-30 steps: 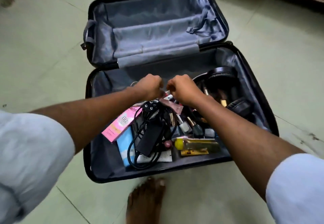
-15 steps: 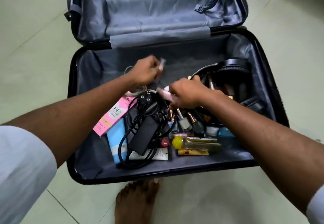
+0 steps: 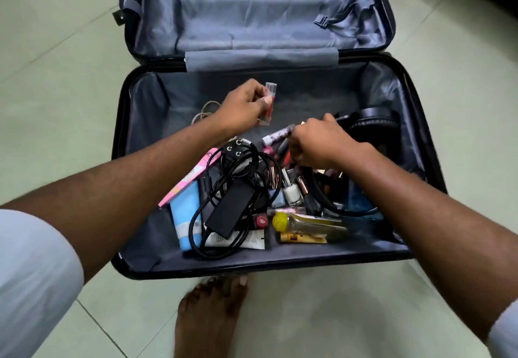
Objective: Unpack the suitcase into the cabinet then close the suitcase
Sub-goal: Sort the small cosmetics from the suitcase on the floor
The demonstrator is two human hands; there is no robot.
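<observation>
Pale floor tiles under the open suitcase (image 3: 120, 161); my left hand (image 3: 244, 108) pinches a lipstick tube (image 3: 267, 103), right hand (image 3: 316, 141) curls around another tube (image 3: 277, 136) — lift clear of the cable (image 3: 241, 167).

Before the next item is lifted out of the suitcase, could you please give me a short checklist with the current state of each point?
1. Left hand has a firm hold on the small clear tube: ok, pinched and lifted off the pile.
2. Right hand has a grip on the patterned tube: cannot tell, fingers hidden.
3. Black charger cable free of the cosmetics: not ok, it loops over them.
4. Suitcase lid fully open: ok.
5. Cabinet within reach: cannot tell, out of view.
</observation>
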